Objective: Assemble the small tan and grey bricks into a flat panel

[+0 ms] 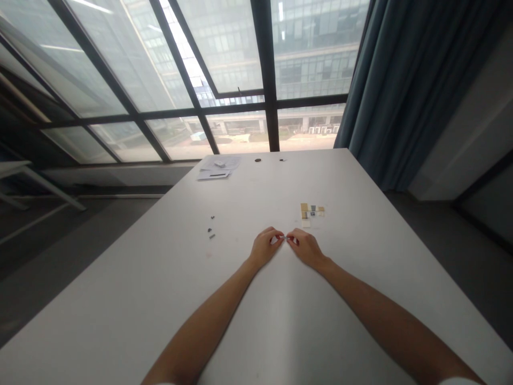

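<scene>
Over the white table (pixel 256 299), my left hand (pixel 264 246) and my right hand (pixel 305 247) meet fingertip to fingertip. Both are closed in a pinch on one small grey piece (pixel 285 238), too small for me to tell its kind. Just beyond my right hand lies a cluster of small flat pieces (pixel 304 207), tan, grey and whitish. Off to the left of my left hand are a short grey bar (pixel 212 236) and two tiny dark bits, one being a dark piece (pixel 212 217).
Papers (pixel 214 175) with a small white object on them lie at the table's far left corner. A dark round spot (pixel 258 160) is near the far edge. Behind the table stand large windows (pixel 236 53), with a blue curtain (pixel 393 96) at the right.
</scene>
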Demonstrator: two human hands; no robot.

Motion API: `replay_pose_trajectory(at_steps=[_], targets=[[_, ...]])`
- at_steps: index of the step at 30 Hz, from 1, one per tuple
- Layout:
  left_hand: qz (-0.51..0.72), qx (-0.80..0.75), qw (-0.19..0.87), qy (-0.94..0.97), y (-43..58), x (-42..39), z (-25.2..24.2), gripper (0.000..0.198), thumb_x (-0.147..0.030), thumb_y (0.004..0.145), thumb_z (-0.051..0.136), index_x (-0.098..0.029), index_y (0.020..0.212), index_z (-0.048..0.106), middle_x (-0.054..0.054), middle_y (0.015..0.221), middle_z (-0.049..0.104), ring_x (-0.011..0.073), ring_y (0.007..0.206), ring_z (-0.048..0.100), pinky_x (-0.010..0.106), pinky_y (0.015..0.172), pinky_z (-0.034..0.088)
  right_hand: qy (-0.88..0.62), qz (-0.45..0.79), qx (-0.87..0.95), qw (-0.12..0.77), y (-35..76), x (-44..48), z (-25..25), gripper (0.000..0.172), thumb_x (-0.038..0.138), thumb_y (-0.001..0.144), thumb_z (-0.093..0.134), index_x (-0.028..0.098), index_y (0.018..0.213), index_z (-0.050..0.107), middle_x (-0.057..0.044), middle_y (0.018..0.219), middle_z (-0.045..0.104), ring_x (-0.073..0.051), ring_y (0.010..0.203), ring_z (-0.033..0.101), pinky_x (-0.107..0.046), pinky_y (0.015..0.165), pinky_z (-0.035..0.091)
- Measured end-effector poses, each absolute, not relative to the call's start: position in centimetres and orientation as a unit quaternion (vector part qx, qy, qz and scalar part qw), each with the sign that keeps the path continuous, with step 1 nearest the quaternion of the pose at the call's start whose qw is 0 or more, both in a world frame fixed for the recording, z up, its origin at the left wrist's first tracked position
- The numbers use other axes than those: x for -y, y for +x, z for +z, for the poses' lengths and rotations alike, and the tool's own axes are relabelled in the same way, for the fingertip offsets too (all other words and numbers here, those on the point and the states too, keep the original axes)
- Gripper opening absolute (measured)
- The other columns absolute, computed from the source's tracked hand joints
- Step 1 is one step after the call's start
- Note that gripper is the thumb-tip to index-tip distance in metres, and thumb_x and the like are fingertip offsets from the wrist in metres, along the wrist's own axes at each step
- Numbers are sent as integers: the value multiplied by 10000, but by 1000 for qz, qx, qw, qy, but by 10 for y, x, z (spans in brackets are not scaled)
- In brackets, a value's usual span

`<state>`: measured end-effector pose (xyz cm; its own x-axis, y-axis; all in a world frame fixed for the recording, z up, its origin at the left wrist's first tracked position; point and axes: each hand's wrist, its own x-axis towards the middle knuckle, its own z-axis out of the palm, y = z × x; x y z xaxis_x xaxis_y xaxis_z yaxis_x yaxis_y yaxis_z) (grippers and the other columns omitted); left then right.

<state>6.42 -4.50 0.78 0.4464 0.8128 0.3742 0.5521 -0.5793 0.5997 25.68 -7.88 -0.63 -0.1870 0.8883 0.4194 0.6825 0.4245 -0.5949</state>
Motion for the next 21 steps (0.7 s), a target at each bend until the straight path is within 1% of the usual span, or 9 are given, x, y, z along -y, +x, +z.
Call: replay_pose_trajectory(at_steps=[8,10,13,15,21], targets=[[346,-415,199,817,64,42,2,145,-223,875,674,-207,1013,718,7,848,654,119,689,524,234,672,423,-519,136,756,374,256,80,-6,107,193,914,587,213,908,693,-19,854,676,-147,735,589,-249,705,427],[350,-419,199,814,64,42,1,119,-220,866,681,-200,980,708,4,836,646,120,688,519,235,669,419,-517,138,756,377,256,80,-6,104,188,912,589,212,904,691,-16,852,671,-145,732,586,-247,707,425],[353,-423,201,810,64,42,2,43,-225,861,680,-185,875,680,-2,801,625,121,692,521,234,663,410,-519,138,754,379,256,80,-6,96,177,903,598,209,892,687,-11,840,665,-140,715,576,-244,698,418],[353,-420,203,811,64,43,2,60,-228,864,672,-180,830,665,-3,784,615,121,696,525,232,662,407,-520,135,753,380,256,80,-6,92,173,900,602,208,886,686,-11,837,665,-140,713,574,-243,695,415],[348,-420,205,813,65,44,5,61,-223,870,651,-187,852,697,2,793,637,117,676,515,239,660,411,-521,139,753,376,256,80,-3,76,185,901,615,209,886,685,-11,841,672,-139,696,570,-244,683,412]])
